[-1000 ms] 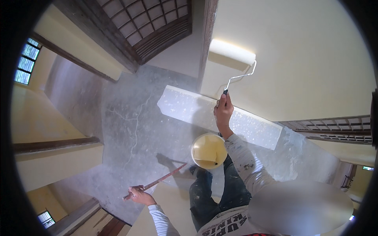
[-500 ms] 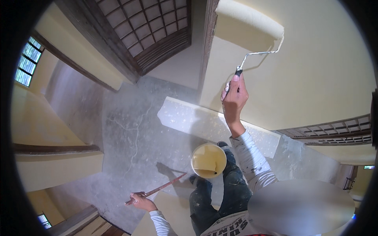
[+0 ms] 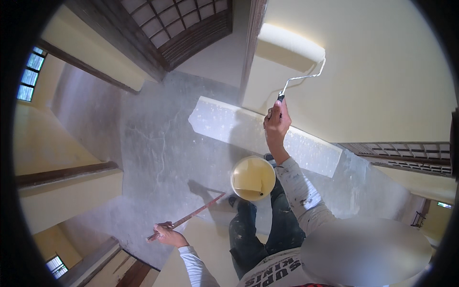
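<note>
My right hand (image 3: pixel 277 128) is closed around the dark handle of a paint roller (image 3: pixel 290 44). The roller's pale, paint-covered sleeve rests against the cream wall (image 3: pixel 382 81), close to a brown wooden trim (image 3: pixel 253 36) on its left; its bent wire frame is smeared with paint. At lower left, my left hand (image 3: pixel 169 236) grips one end of a long, thin reddish-brown stick (image 3: pixel 200 209), which slants toward my feet. A round bucket (image 3: pixel 233 179) of cream paint stands by my legs, with a small flat piece with a dark tip inside it.
Along the wall's foot lies a pale, paint-spotted strip (image 3: pixel 215 119) on the grey concrete floor (image 3: pixel 148 143). Dark lattice woodwork (image 3: pixel 191 24) is at the top, with another lattice panel (image 3: pixel 406 153) at the right. Low cream walls (image 3: pixel 81 196) with brown tops jut in from the left.
My right hand has drawn the roller down the wall and slightly left. My left hand keeps its hold on the stick, and the whole view has shifted a little.
</note>
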Demonstrator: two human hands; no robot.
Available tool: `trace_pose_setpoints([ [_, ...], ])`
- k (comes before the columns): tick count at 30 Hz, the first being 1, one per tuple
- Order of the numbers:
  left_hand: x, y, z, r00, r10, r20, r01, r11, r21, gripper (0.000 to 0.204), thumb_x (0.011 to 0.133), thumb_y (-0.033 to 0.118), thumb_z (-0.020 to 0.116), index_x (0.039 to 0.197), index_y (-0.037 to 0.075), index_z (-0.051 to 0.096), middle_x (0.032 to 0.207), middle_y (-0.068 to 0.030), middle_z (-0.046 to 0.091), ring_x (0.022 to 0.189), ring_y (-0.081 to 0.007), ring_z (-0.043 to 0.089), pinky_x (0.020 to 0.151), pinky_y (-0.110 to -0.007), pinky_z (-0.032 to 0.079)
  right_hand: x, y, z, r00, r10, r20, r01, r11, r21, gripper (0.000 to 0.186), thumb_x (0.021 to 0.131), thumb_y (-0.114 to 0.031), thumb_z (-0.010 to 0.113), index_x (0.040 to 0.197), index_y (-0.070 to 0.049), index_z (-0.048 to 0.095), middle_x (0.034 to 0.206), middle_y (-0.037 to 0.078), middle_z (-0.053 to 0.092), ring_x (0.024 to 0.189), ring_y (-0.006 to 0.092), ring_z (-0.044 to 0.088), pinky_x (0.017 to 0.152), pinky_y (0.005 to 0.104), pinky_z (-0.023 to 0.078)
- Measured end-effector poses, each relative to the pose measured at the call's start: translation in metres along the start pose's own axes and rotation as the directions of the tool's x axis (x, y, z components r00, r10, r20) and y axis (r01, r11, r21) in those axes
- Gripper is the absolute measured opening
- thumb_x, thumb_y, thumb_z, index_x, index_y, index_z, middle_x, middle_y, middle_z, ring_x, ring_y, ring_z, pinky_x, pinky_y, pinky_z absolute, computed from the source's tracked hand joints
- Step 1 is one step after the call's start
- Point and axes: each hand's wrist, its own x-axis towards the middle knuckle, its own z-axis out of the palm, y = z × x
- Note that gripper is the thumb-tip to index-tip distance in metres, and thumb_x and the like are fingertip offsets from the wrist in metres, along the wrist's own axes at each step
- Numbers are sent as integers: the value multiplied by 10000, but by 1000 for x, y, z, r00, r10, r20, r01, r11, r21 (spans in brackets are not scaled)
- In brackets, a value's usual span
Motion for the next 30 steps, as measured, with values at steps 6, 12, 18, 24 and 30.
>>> trace_pose_setpoints([
  [6, 2, 2, -1, 999, 17, -29, -15, 998, 67, 535, 1093, 395, 482, 696, 38, 437, 633, -93, 513, 597, -182, 480, 616, -352, 425, -11, 76, -11, 988, 114, -105, -121, 991, -58, 429, 1124, -339, 488, 1410, -30, 571, 692, -55, 401, 589, 42, 375, 506, 243, 353],
  [12, 3, 2, 2, 998, 48, -27, -46, 995, 88, 542, 1094, 377, 481, 677, 38, 407, 636, -86, 491, 606, -189, 486, 626, -356, 428, -15, 156, -26, 948, 291, -129, -297, 955, -27, 332, 1111, -307, 509, 1270, -39, 622, 654, -54, 412, 541, 42, 392, 461, 248, 349],
  [18, 5, 0, 2, 998, 57, -10, -56, 997, 51, 530, 1106, 358, 484, 679, 56, 397, 651, -66, 461, 609, -187, 481, 634, -362, 450, -24, 152, -22, 928, 351, -127, -340, 935, 102, 289, 1103, -309, 517, 1209, -68, 635, 630, -57, 426, 445, 36, 390, 378, 241, 337],
  [24, 9, -1, 3, 999, 32, -29, -32, 999, 4, 529, 1105, 351, 498, 675, 62, 387, 637, -55, 431, 599, -185, 481, 639, -360, 460, -18, 63, 2, 963, 243, -120, -226, 965, 133, 340, 1113, -306, 500, 1305, -54, 624, 642, -62, 405, 480, 27, 368, 405, 225, 337],
  [30, 11, -6, 7, 1000, 27, -17, -26, 1000, 4, 544, 1102, 374, 503, 672, 63, 386, 631, -59, 436, 588, -187, 486, 640, -363, 460, -4, 19, 11, 986, 107, -126, -98, 993, 73, 387, 1121, -289, 483, 1379, -24, 595, 667, -59, 407, 545, 20, 384, 458, 207, 364],
])
